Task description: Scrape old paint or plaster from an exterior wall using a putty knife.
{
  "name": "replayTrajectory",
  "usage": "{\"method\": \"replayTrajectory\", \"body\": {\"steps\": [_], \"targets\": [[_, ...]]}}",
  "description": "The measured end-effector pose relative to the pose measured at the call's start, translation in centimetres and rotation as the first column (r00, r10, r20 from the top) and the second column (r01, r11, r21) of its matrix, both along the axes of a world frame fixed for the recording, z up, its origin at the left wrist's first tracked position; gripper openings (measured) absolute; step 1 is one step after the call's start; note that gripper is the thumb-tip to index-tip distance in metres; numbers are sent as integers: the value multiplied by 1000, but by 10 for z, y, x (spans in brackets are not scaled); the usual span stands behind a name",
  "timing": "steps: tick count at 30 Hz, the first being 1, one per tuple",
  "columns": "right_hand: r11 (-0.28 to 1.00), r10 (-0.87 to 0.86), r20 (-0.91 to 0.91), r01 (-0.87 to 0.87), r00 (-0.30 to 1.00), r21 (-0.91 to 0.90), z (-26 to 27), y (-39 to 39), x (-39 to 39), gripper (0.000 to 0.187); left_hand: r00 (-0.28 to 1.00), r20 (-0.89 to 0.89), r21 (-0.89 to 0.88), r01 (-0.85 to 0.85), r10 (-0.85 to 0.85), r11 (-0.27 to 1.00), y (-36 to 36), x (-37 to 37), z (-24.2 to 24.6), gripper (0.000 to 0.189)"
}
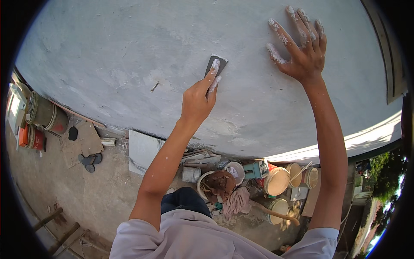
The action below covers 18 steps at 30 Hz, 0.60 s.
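Note:
A grey skim-coated wall (136, 48) fills the upper view, with uneven pale patches. My left hand (199, 97) grips a putty knife (217, 64), its index finger stretched along the dark blade. White paste edges the blade's tip, which is at the wall surface. To the right, my right hand (300, 51) is spread palm-first against the wall and holds nothing. White filler coats the fingertips of both hands. Left of the putty knife, a nail or screw (154, 86) sticks out of the wall.
Stacked buckets (38, 108) stand by the wall at left, near flat cardboard (84, 139) and slippers (90, 161). Below are a pale board (144, 152), a bucket with brown cloth (220, 183), a teal plastic stool (254, 170) and lidded pails (278, 181). Wooden poles (64, 238) lie lower left.

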State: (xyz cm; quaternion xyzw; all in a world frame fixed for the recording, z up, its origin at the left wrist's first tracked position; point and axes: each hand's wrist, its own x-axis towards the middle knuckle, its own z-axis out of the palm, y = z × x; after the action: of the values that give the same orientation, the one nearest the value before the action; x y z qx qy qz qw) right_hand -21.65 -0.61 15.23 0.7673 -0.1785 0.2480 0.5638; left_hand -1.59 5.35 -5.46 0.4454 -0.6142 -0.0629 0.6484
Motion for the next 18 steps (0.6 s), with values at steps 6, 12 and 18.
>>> {"method": "replayTrajectory", "body": {"steps": [6, 12, 18], "targets": [[1000, 29, 9, -29, 1000, -10, -1, -3, 0, 52, 1000, 10, -58, -15, 15, 998, -7, 3, 0, 39], [1000, 26, 8, -26, 1000, -13, 0, -3, -4, 50, 999, -40, -32, 10, -11, 999, -5, -1, 31, 40], [999, 41, 13, -41, 999, -9, -2, -1, -1, 49, 993, -116, -161, -21, 2, 987, -8, -6, 39, 38]]}}
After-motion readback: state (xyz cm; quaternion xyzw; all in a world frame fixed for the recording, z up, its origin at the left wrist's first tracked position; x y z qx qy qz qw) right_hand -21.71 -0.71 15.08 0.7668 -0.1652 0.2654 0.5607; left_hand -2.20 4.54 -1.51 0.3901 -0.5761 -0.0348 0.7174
